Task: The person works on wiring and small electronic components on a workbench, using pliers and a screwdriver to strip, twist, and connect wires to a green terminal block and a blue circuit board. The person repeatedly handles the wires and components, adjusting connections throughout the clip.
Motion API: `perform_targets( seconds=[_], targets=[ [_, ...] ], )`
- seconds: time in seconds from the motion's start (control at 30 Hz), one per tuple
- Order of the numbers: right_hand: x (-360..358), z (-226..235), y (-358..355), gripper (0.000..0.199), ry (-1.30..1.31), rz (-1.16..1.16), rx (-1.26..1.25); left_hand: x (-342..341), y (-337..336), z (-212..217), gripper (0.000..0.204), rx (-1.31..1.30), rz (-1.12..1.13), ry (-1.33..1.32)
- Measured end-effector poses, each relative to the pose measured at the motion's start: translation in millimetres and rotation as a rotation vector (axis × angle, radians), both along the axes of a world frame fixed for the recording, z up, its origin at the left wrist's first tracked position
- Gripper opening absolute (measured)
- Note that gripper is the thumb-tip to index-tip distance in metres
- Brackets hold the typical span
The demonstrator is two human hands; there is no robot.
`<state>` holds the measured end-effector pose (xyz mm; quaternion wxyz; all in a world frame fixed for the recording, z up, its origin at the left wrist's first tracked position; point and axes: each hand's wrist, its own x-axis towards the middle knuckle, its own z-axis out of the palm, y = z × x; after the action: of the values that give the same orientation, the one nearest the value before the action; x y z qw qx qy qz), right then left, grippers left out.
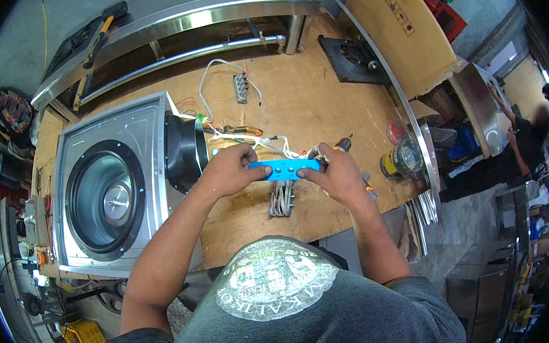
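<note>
Between my two hands I hold a flat blue strip-shaped panel [283, 170] with small round dark spots along its middle. My left hand [225, 170] pinches its left end, thumb in front. The right end is gripped by my right hand [340, 175], also with the thumb on the near face. White and red wires [272, 143] lie just beyond the panel. A bundle of wires and metal pieces [281, 200] sits below it. To the left stands a square metal blower housing [146, 117] with a round black-rimmed opening and a black duct [184, 150] on its side.
Orange-handled pliers [245, 130] rest on the wooden table [301, 97], with a grey terminal block [241, 88] farther back. A jar [401, 160] stands at right. A black burner plate [353, 59] lies far right. On the steel frame lies a hammer [105, 31]. Another person [507, 144] is at right.
</note>
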<state>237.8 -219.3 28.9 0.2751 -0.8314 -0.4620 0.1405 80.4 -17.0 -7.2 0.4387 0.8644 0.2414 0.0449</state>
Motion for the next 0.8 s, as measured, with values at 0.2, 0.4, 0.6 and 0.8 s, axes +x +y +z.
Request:
perform_targets(
  seconds=[0.2,0.4,0.6,0.8],
  targets=[
    [-3,3,0,0.037,0.013,-0.007,-0.014,0,2,3,0.044,-0.025,-0.012,0.033],
    [-3,4,0,0.031,-0.031,0.013,0.016,-1,5,4,0.043,0.049,0.050,-0.047],
    [-1,7,3,0.032,0.053,-0.024,0.047,0,5,3,0.045,-0.046,0.052,-0.036],
    [3,-4,0,0.032,0.028,-0.007,0.042,-1,0,7,0.048,0.059,0.051,0.004]
  ],
)
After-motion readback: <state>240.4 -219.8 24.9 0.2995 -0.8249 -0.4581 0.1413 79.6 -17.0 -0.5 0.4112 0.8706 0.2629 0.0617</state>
